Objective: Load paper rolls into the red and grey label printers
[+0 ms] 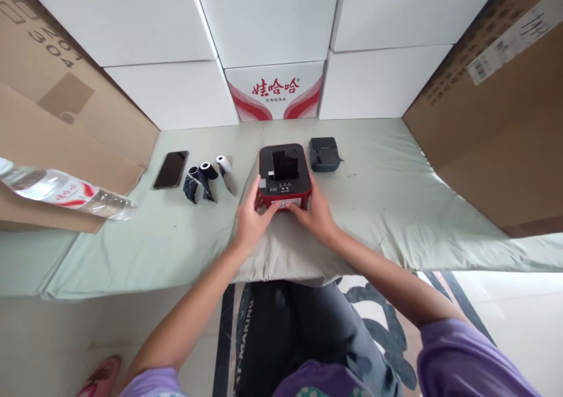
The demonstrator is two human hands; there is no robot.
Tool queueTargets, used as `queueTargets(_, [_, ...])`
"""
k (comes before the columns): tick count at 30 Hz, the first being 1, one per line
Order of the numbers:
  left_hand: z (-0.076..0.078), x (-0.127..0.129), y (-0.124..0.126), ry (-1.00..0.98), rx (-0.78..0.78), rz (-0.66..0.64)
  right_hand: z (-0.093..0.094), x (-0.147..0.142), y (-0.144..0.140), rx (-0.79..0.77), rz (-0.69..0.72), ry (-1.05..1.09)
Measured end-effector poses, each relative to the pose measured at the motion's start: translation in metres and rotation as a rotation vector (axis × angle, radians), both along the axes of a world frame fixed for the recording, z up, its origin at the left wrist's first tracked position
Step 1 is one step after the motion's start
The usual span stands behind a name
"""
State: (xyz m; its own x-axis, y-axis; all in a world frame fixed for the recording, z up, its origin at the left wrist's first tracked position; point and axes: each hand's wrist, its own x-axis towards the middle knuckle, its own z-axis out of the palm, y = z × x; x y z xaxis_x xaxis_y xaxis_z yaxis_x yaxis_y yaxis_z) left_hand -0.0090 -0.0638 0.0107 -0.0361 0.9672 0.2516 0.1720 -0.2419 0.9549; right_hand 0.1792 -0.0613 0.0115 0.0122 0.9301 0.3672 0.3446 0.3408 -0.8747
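A small red and black label printer (284, 174) stands on the pale green cloth (387, 209) in the middle. My left hand (251, 218) grips its left front corner, thumb on the front face. My right hand (313, 214) holds its right front side. The printer's top compartment looks open and dark inside. To its left lie two black rolls (200, 180) and one white paper roll (225, 168).
A dark grey device (324, 153) sits right of the printer. A black phone (171, 169) lies further left. A plastic water bottle (65, 193) rests on a brown carton at left. White boxes line the back; another brown carton (497, 121) stands at right.
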Motion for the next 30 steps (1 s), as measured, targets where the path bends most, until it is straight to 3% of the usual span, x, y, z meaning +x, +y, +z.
queueTargets(3, [-0.002,0.002,-0.024,0.029,-0.012,0.006,-0.009,0.001,-0.019,-0.009,-0.006,0.012])
queueTargets(5, [-0.003,0.0,-0.028,0.05,0.003,0.005,-0.012,0.002,-0.024,0.003,-0.006,0.009])
queueTargets(9, [-0.001,-0.012,-0.006,-0.026,0.01,0.087,-0.009,0.01,-0.017,-0.001,0.007,0.062])
queueTargets(11, [0.002,-0.019,0.012,-0.106,-0.08,0.097,-0.007,0.015,-0.007,-0.024,-0.01,0.155])
queueTargets(16, [0.015,-0.027,0.041,-0.202,-0.348,-0.061,-0.01,0.018,0.017,-0.009,-0.035,0.281])
queueTargets(23, [0.019,-0.022,0.041,-0.309,-0.458,-0.057,-0.024,0.013,0.02,-0.009,-0.029,0.333])
queueTargets(30, [0.018,-0.018,0.038,-0.262,-0.363,-0.01,-0.035,0.013,0.024,-0.021,-0.022,0.356])
